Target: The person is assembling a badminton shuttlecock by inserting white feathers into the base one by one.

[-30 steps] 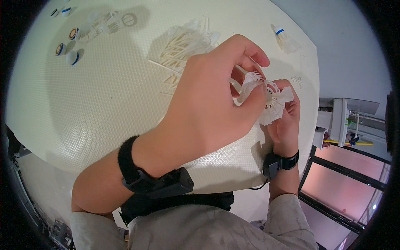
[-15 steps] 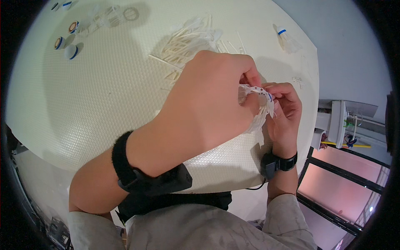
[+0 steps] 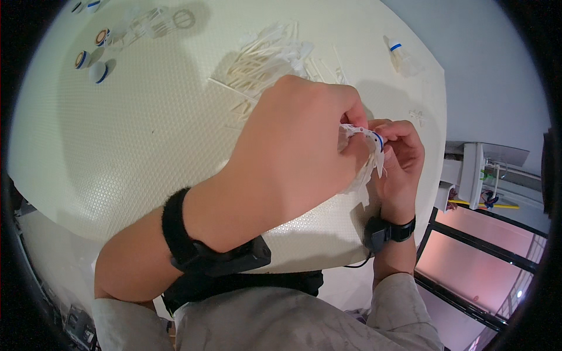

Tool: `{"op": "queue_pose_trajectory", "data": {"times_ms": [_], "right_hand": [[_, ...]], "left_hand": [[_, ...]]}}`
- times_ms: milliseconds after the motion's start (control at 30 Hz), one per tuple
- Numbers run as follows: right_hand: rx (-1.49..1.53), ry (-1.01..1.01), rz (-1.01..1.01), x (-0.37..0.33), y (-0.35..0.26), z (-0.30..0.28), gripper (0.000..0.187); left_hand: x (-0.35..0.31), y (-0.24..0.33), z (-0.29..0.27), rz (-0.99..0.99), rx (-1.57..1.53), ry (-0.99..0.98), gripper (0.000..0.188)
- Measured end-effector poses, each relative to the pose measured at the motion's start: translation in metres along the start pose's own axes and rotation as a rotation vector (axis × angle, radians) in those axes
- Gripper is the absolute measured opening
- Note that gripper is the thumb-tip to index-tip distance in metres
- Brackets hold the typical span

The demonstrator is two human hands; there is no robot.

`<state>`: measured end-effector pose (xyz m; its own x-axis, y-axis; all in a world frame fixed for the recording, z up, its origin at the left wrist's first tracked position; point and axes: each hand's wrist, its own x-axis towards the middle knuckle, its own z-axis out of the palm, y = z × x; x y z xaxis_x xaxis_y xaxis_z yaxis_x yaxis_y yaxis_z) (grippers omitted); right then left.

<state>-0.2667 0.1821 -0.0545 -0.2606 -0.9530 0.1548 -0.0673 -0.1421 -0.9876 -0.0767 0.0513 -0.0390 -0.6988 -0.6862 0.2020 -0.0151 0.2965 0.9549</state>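
A partly feathered shuttlecock (image 3: pixel 366 172) with a blue band is between my hands, near the table's right edge. My left hand (image 3: pixel 298 134) is closed around it, thumb and fingers at the rim of its white, holed collar. On the blue-banded end, the curled fingers and thumb of my right hand (image 3: pixel 403 155) grip the same shuttlecock. White feathers hang below my left thumb. My left hand hides much of the shuttlecock, and the exact contact of the right fingertips is hard to make out.
Beyond my left hand lies a pile of loose white feathers (image 3: pixel 263 61). Another shuttlecock (image 3: pixel 403 57) lies at the far right. Several round heads, one a white head (image 3: pixel 98 72) with a blue band, lie far left beside clear plastic skirts (image 3: pixel 155 24). Feather bits (image 3: pixel 417 116) are near the right edge.
Both hands stay on the shuttlecock. It has turned slightly, so more of the blue band shows now, and my left hand has shifted a little nearer to me.
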Motion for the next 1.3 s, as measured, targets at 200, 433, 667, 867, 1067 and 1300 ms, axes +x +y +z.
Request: {"op": "queue_pose_trajectory", "data": {"times_ms": [200, 433, 667, 867, 1067, 1300], "right_hand": [[0.006, -0.002, -0.002, -0.003, 0.003, -0.002, 0.031], [0.005, 0.017, -0.026, -0.005, 0.005, -0.003, 0.031], [0.042, 0.089, 0.030, -0.004, 0.004, -0.005, 0.028], [0.073, 0.054, 0.018, -0.003, 0.003, -0.005, 0.027], [0.066, 0.058, 0.017, -0.003, 0.002, -0.002, 0.026], [0.107, 0.047, 0.031, -0.002, 0.000, -0.003, 0.023]], "left_hand": [[-0.004, -0.004, 0.005, 0.018, 0.014, 0.010, 0.015], [-0.005, -0.003, 0.008, 0.002, 0.020, 0.021, 0.015], [0.001, 0.001, -0.006, -0.003, -0.003, -0.037, 0.021], [-0.001, 0.006, -0.005, -0.004, 0.052, -0.050, 0.018], [-0.002, 0.005, -0.005, 0.062, 0.045, 0.014, 0.014], [-0.002, 0.002, -0.008, 0.118, 0.062, 0.033, 0.008]]}}
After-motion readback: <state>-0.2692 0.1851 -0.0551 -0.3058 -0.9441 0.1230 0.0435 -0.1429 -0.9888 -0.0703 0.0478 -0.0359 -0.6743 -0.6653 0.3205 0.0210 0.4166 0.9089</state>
